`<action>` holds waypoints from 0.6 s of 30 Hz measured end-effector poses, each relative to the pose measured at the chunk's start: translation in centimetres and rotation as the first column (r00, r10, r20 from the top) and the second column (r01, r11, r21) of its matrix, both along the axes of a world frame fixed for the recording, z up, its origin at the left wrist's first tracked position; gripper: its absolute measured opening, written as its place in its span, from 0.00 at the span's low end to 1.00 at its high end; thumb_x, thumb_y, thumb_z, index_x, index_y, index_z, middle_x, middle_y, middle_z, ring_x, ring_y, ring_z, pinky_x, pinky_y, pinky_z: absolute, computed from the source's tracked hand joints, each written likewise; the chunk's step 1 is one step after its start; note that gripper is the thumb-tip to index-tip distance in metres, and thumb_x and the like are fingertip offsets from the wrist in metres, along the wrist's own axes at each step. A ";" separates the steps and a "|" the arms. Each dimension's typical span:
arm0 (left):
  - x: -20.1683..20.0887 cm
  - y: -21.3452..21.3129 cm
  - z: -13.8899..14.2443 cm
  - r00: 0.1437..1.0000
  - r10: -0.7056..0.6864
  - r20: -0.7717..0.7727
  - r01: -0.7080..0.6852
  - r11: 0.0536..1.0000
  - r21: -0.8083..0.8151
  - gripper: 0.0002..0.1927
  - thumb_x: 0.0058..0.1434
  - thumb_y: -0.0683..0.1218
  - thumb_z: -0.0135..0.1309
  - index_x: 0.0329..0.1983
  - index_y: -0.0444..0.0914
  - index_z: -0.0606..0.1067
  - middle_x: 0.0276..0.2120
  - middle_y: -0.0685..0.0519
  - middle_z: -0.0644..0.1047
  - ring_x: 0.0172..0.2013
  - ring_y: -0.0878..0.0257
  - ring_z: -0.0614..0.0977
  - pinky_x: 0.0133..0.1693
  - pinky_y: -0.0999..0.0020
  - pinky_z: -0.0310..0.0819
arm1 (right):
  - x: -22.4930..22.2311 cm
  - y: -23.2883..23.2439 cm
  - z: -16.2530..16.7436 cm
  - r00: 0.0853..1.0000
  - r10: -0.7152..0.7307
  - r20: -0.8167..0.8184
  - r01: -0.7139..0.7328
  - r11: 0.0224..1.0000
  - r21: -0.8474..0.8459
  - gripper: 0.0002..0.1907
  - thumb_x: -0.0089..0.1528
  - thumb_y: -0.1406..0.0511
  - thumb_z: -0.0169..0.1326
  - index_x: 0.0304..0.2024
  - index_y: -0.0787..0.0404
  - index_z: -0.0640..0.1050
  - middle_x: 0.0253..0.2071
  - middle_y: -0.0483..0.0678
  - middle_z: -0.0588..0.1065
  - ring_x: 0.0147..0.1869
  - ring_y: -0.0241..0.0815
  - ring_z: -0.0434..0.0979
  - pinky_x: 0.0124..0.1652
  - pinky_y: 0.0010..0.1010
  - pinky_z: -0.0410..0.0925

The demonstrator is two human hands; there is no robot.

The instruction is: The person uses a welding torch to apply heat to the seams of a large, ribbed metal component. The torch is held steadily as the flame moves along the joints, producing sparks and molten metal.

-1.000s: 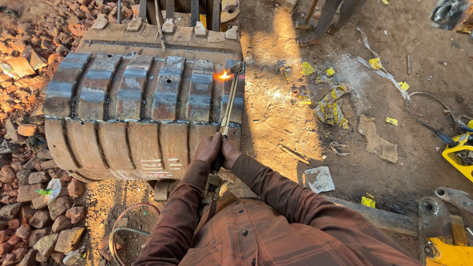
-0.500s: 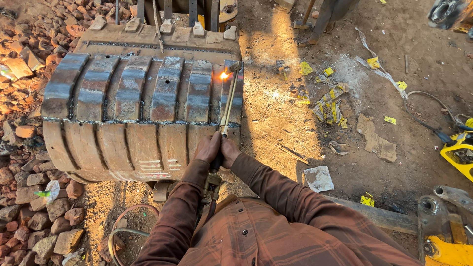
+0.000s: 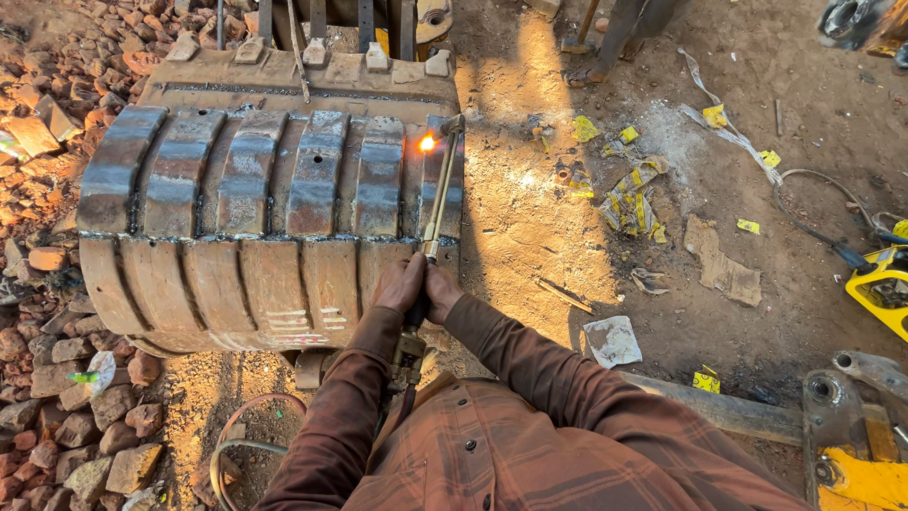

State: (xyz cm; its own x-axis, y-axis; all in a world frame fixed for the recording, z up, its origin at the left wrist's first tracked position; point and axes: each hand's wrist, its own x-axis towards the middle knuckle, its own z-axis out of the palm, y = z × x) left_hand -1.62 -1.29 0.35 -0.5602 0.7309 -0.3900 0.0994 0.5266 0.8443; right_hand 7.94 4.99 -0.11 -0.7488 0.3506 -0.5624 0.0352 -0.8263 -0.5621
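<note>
A large rusty excavator bucket point(image 3: 246, 208) lies upside down on the ground, with several steel wear strips welded across it. Both my hands grip a long cutting torch point(image 3: 440, 185). My left hand point(image 3: 399, 284) and my right hand point(image 3: 441, 291) are wrapped together around its handle, just in front of my chest. The torch reaches forward over the bucket's right side. At its tip burns a bright orange flame point(image 3: 427, 143), touching the bucket between the two rightmost strips. My sleeves and shirt are brown plaid.
Broken bricks point(image 3: 66, 416) pile up on the left. Hoses point(image 3: 241, 449) coil on the dirt below the bucket. Yellow scraps point(image 3: 629, 199) and paper litter the ground to the right. Yellow machine parts point(image 3: 880, 284) sit at the right edge. Another person's legs point(image 3: 615, 43) stand at the top.
The torch and both hands hold nearly the same place; the flame stays at the same spot on the bucket. The view has shifted only slightly.
</note>
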 end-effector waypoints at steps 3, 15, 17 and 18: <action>0.2 0.2 -0.3 1.000 -0.001 0.025 0.002 1.000 -0.013 0.40 0.63 0.67 0.38 0.39 0.26 0.81 0.34 0.36 0.81 0.34 0.48 0.81 0.35 0.52 0.75 | 0.3 0.1 -0.3 1.000 -0.009 -0.015 0.009 1.000 -0.016 0.20 0.73 0.56 0.40 0.55 0.65 0.71 0.52 0.55 0.73 0.53 0.47 0.76 0.56 0.43 0.73; 1.2 0.2 1.9 0.998 -0.032 0.059 0.036 0.997 -0.065 0.40 0.62 0.68 0.36 0.48 0.28 0.78 0.40 0.36 0.80 0.38 0.48 0.83 0.40 0.52 0.78 | 0.9 0.3 0.0 0.998 -0.009 0.063 0.010 1.000 -0.012 0.26 0.72 0.50 0.39 0.58 0.64 0.69 0.57 0.58 0.71 0.58 0.50 0.74 0.59 0.44 0.73; 1.3 0.4 1.5 0.998 -0.027 0.059 0.030 0.998 -0.052 0.39 0.61 0.68 0.37 0.48 0.28 0.77 0.40 0.36 0.80 0.37 0.48 0.83 0.40 0.51 0.78 | 1.1 0.4 -0.2 0.999 -0.016 0.051 0.017 1.000 -0.013 0.25 0.72 0.51 0.39 0.58 0.65 0.69 0.56 0.59 0.71 0.57 0.51 0.74 0.58 0.46 0.73; 1.3 0.5 1.3 0.997 -0.030 0.065 0.033 0.999 -0.032 0.40 0.61 0.68 0.37 0.47 0.28 0.78 0.40 0.35 0.80 0.37 0.48 0.83 0.40 0.51 0.78 | 1.2 0.4 -0.3 0.999 -0.022 0.040 0.023 1.000 -0.012 0.25 0.72 0.52 0.39 0.58 0.65 0.69 0.56 0.58 0.71 0.57 0.50 0.74 0.58 0.45 0.73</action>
